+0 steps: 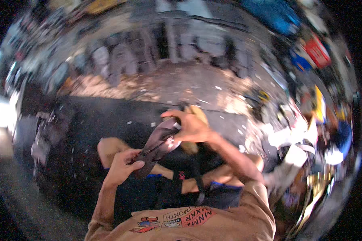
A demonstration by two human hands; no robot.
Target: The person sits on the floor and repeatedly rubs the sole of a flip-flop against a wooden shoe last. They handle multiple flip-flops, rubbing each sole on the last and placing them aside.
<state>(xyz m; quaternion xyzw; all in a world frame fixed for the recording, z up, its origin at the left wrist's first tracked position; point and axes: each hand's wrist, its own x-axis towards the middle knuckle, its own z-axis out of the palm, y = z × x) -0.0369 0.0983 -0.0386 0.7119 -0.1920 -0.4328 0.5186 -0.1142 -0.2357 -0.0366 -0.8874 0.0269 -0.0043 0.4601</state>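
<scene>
Between my two hands, above my crossed legs, is a dark brown, glossy, shoe-shaped piece [161, 139], tilted with its far end up to the right. It looks like a shoe, but blur hides its details. My left hand [126, 164] pinches its near end, thumb on top. At the far end my right hand [192, 126] curls its fingers over the piece's edge. A yellowish thing [198, 114] shows just behind my right hand; its kind is unclear, and I cannot tell whether that hand touches it.
I sit on the floor by a dark mat [108, 116] dotted with small pale scraps. Beyond it, several blurred grey shapes [124, 58] stand in a row. To the right lie a white heap [289, 134], a red box [317, 52] and a blue bundle [271, 14].
</scene>
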